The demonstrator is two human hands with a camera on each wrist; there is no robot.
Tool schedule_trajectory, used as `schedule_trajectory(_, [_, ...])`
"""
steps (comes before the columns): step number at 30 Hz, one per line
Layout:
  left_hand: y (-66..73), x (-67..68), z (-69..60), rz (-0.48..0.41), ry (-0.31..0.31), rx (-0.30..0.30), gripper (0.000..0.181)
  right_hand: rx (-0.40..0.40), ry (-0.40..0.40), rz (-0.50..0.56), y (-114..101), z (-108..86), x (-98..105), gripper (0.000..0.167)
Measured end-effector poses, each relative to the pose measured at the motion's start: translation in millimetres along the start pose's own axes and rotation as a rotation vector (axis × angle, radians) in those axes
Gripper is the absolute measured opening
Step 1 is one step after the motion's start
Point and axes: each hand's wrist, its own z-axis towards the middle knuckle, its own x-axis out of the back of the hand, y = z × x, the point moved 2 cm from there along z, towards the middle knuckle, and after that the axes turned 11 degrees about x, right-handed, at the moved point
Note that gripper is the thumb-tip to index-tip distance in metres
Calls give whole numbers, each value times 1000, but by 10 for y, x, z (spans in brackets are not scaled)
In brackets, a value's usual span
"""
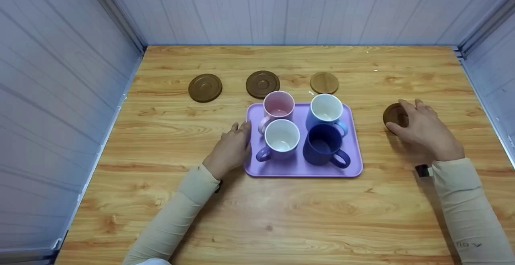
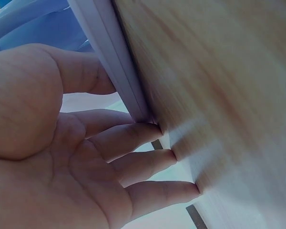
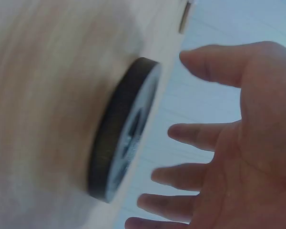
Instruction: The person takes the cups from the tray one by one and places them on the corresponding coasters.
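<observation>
Brown in colour, a coaster (image 1: 205,88) is noted ahead of the left hand (image 1: 229,148), by whose extended fingers the edge of a purple tray (image 1: 289,170) is touched. Four mugs (image 1: 282,140) are carried on the tray, to that hand's right; a second coaster (image 1: 262,84) and a pale coaster (image 1: 324,83) are found beyond. The right hand (image 1: 431,130) is spread wide, holding nothing, just above a dark coaster (image 1: 395,116).

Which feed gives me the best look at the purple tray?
The head view: it shows nearly the whole purple tray from above, with four mugs on it. The left wrist view catches only a strip of its edge; the right wrist view shows none.
</observation>
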Motion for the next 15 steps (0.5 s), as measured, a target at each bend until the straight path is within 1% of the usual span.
schedule_trajectory(3, [-1,5,1,0,3,-5,59,-14,-1,-13,25,8,-31,106])
schedule_trajectory(7, [-8,10,2,3,-3,-4,60,-25,-38,-22,43,18,-79,109])
schedule_trajectory(11, [-8,11,0,7,-8,1,60,-26,-81,-14,62,37,-104,107])
schedule_trajectory(15, [-1,8,5,2,-1,-2,60,-21,-98,-18,83,47,-113,103])
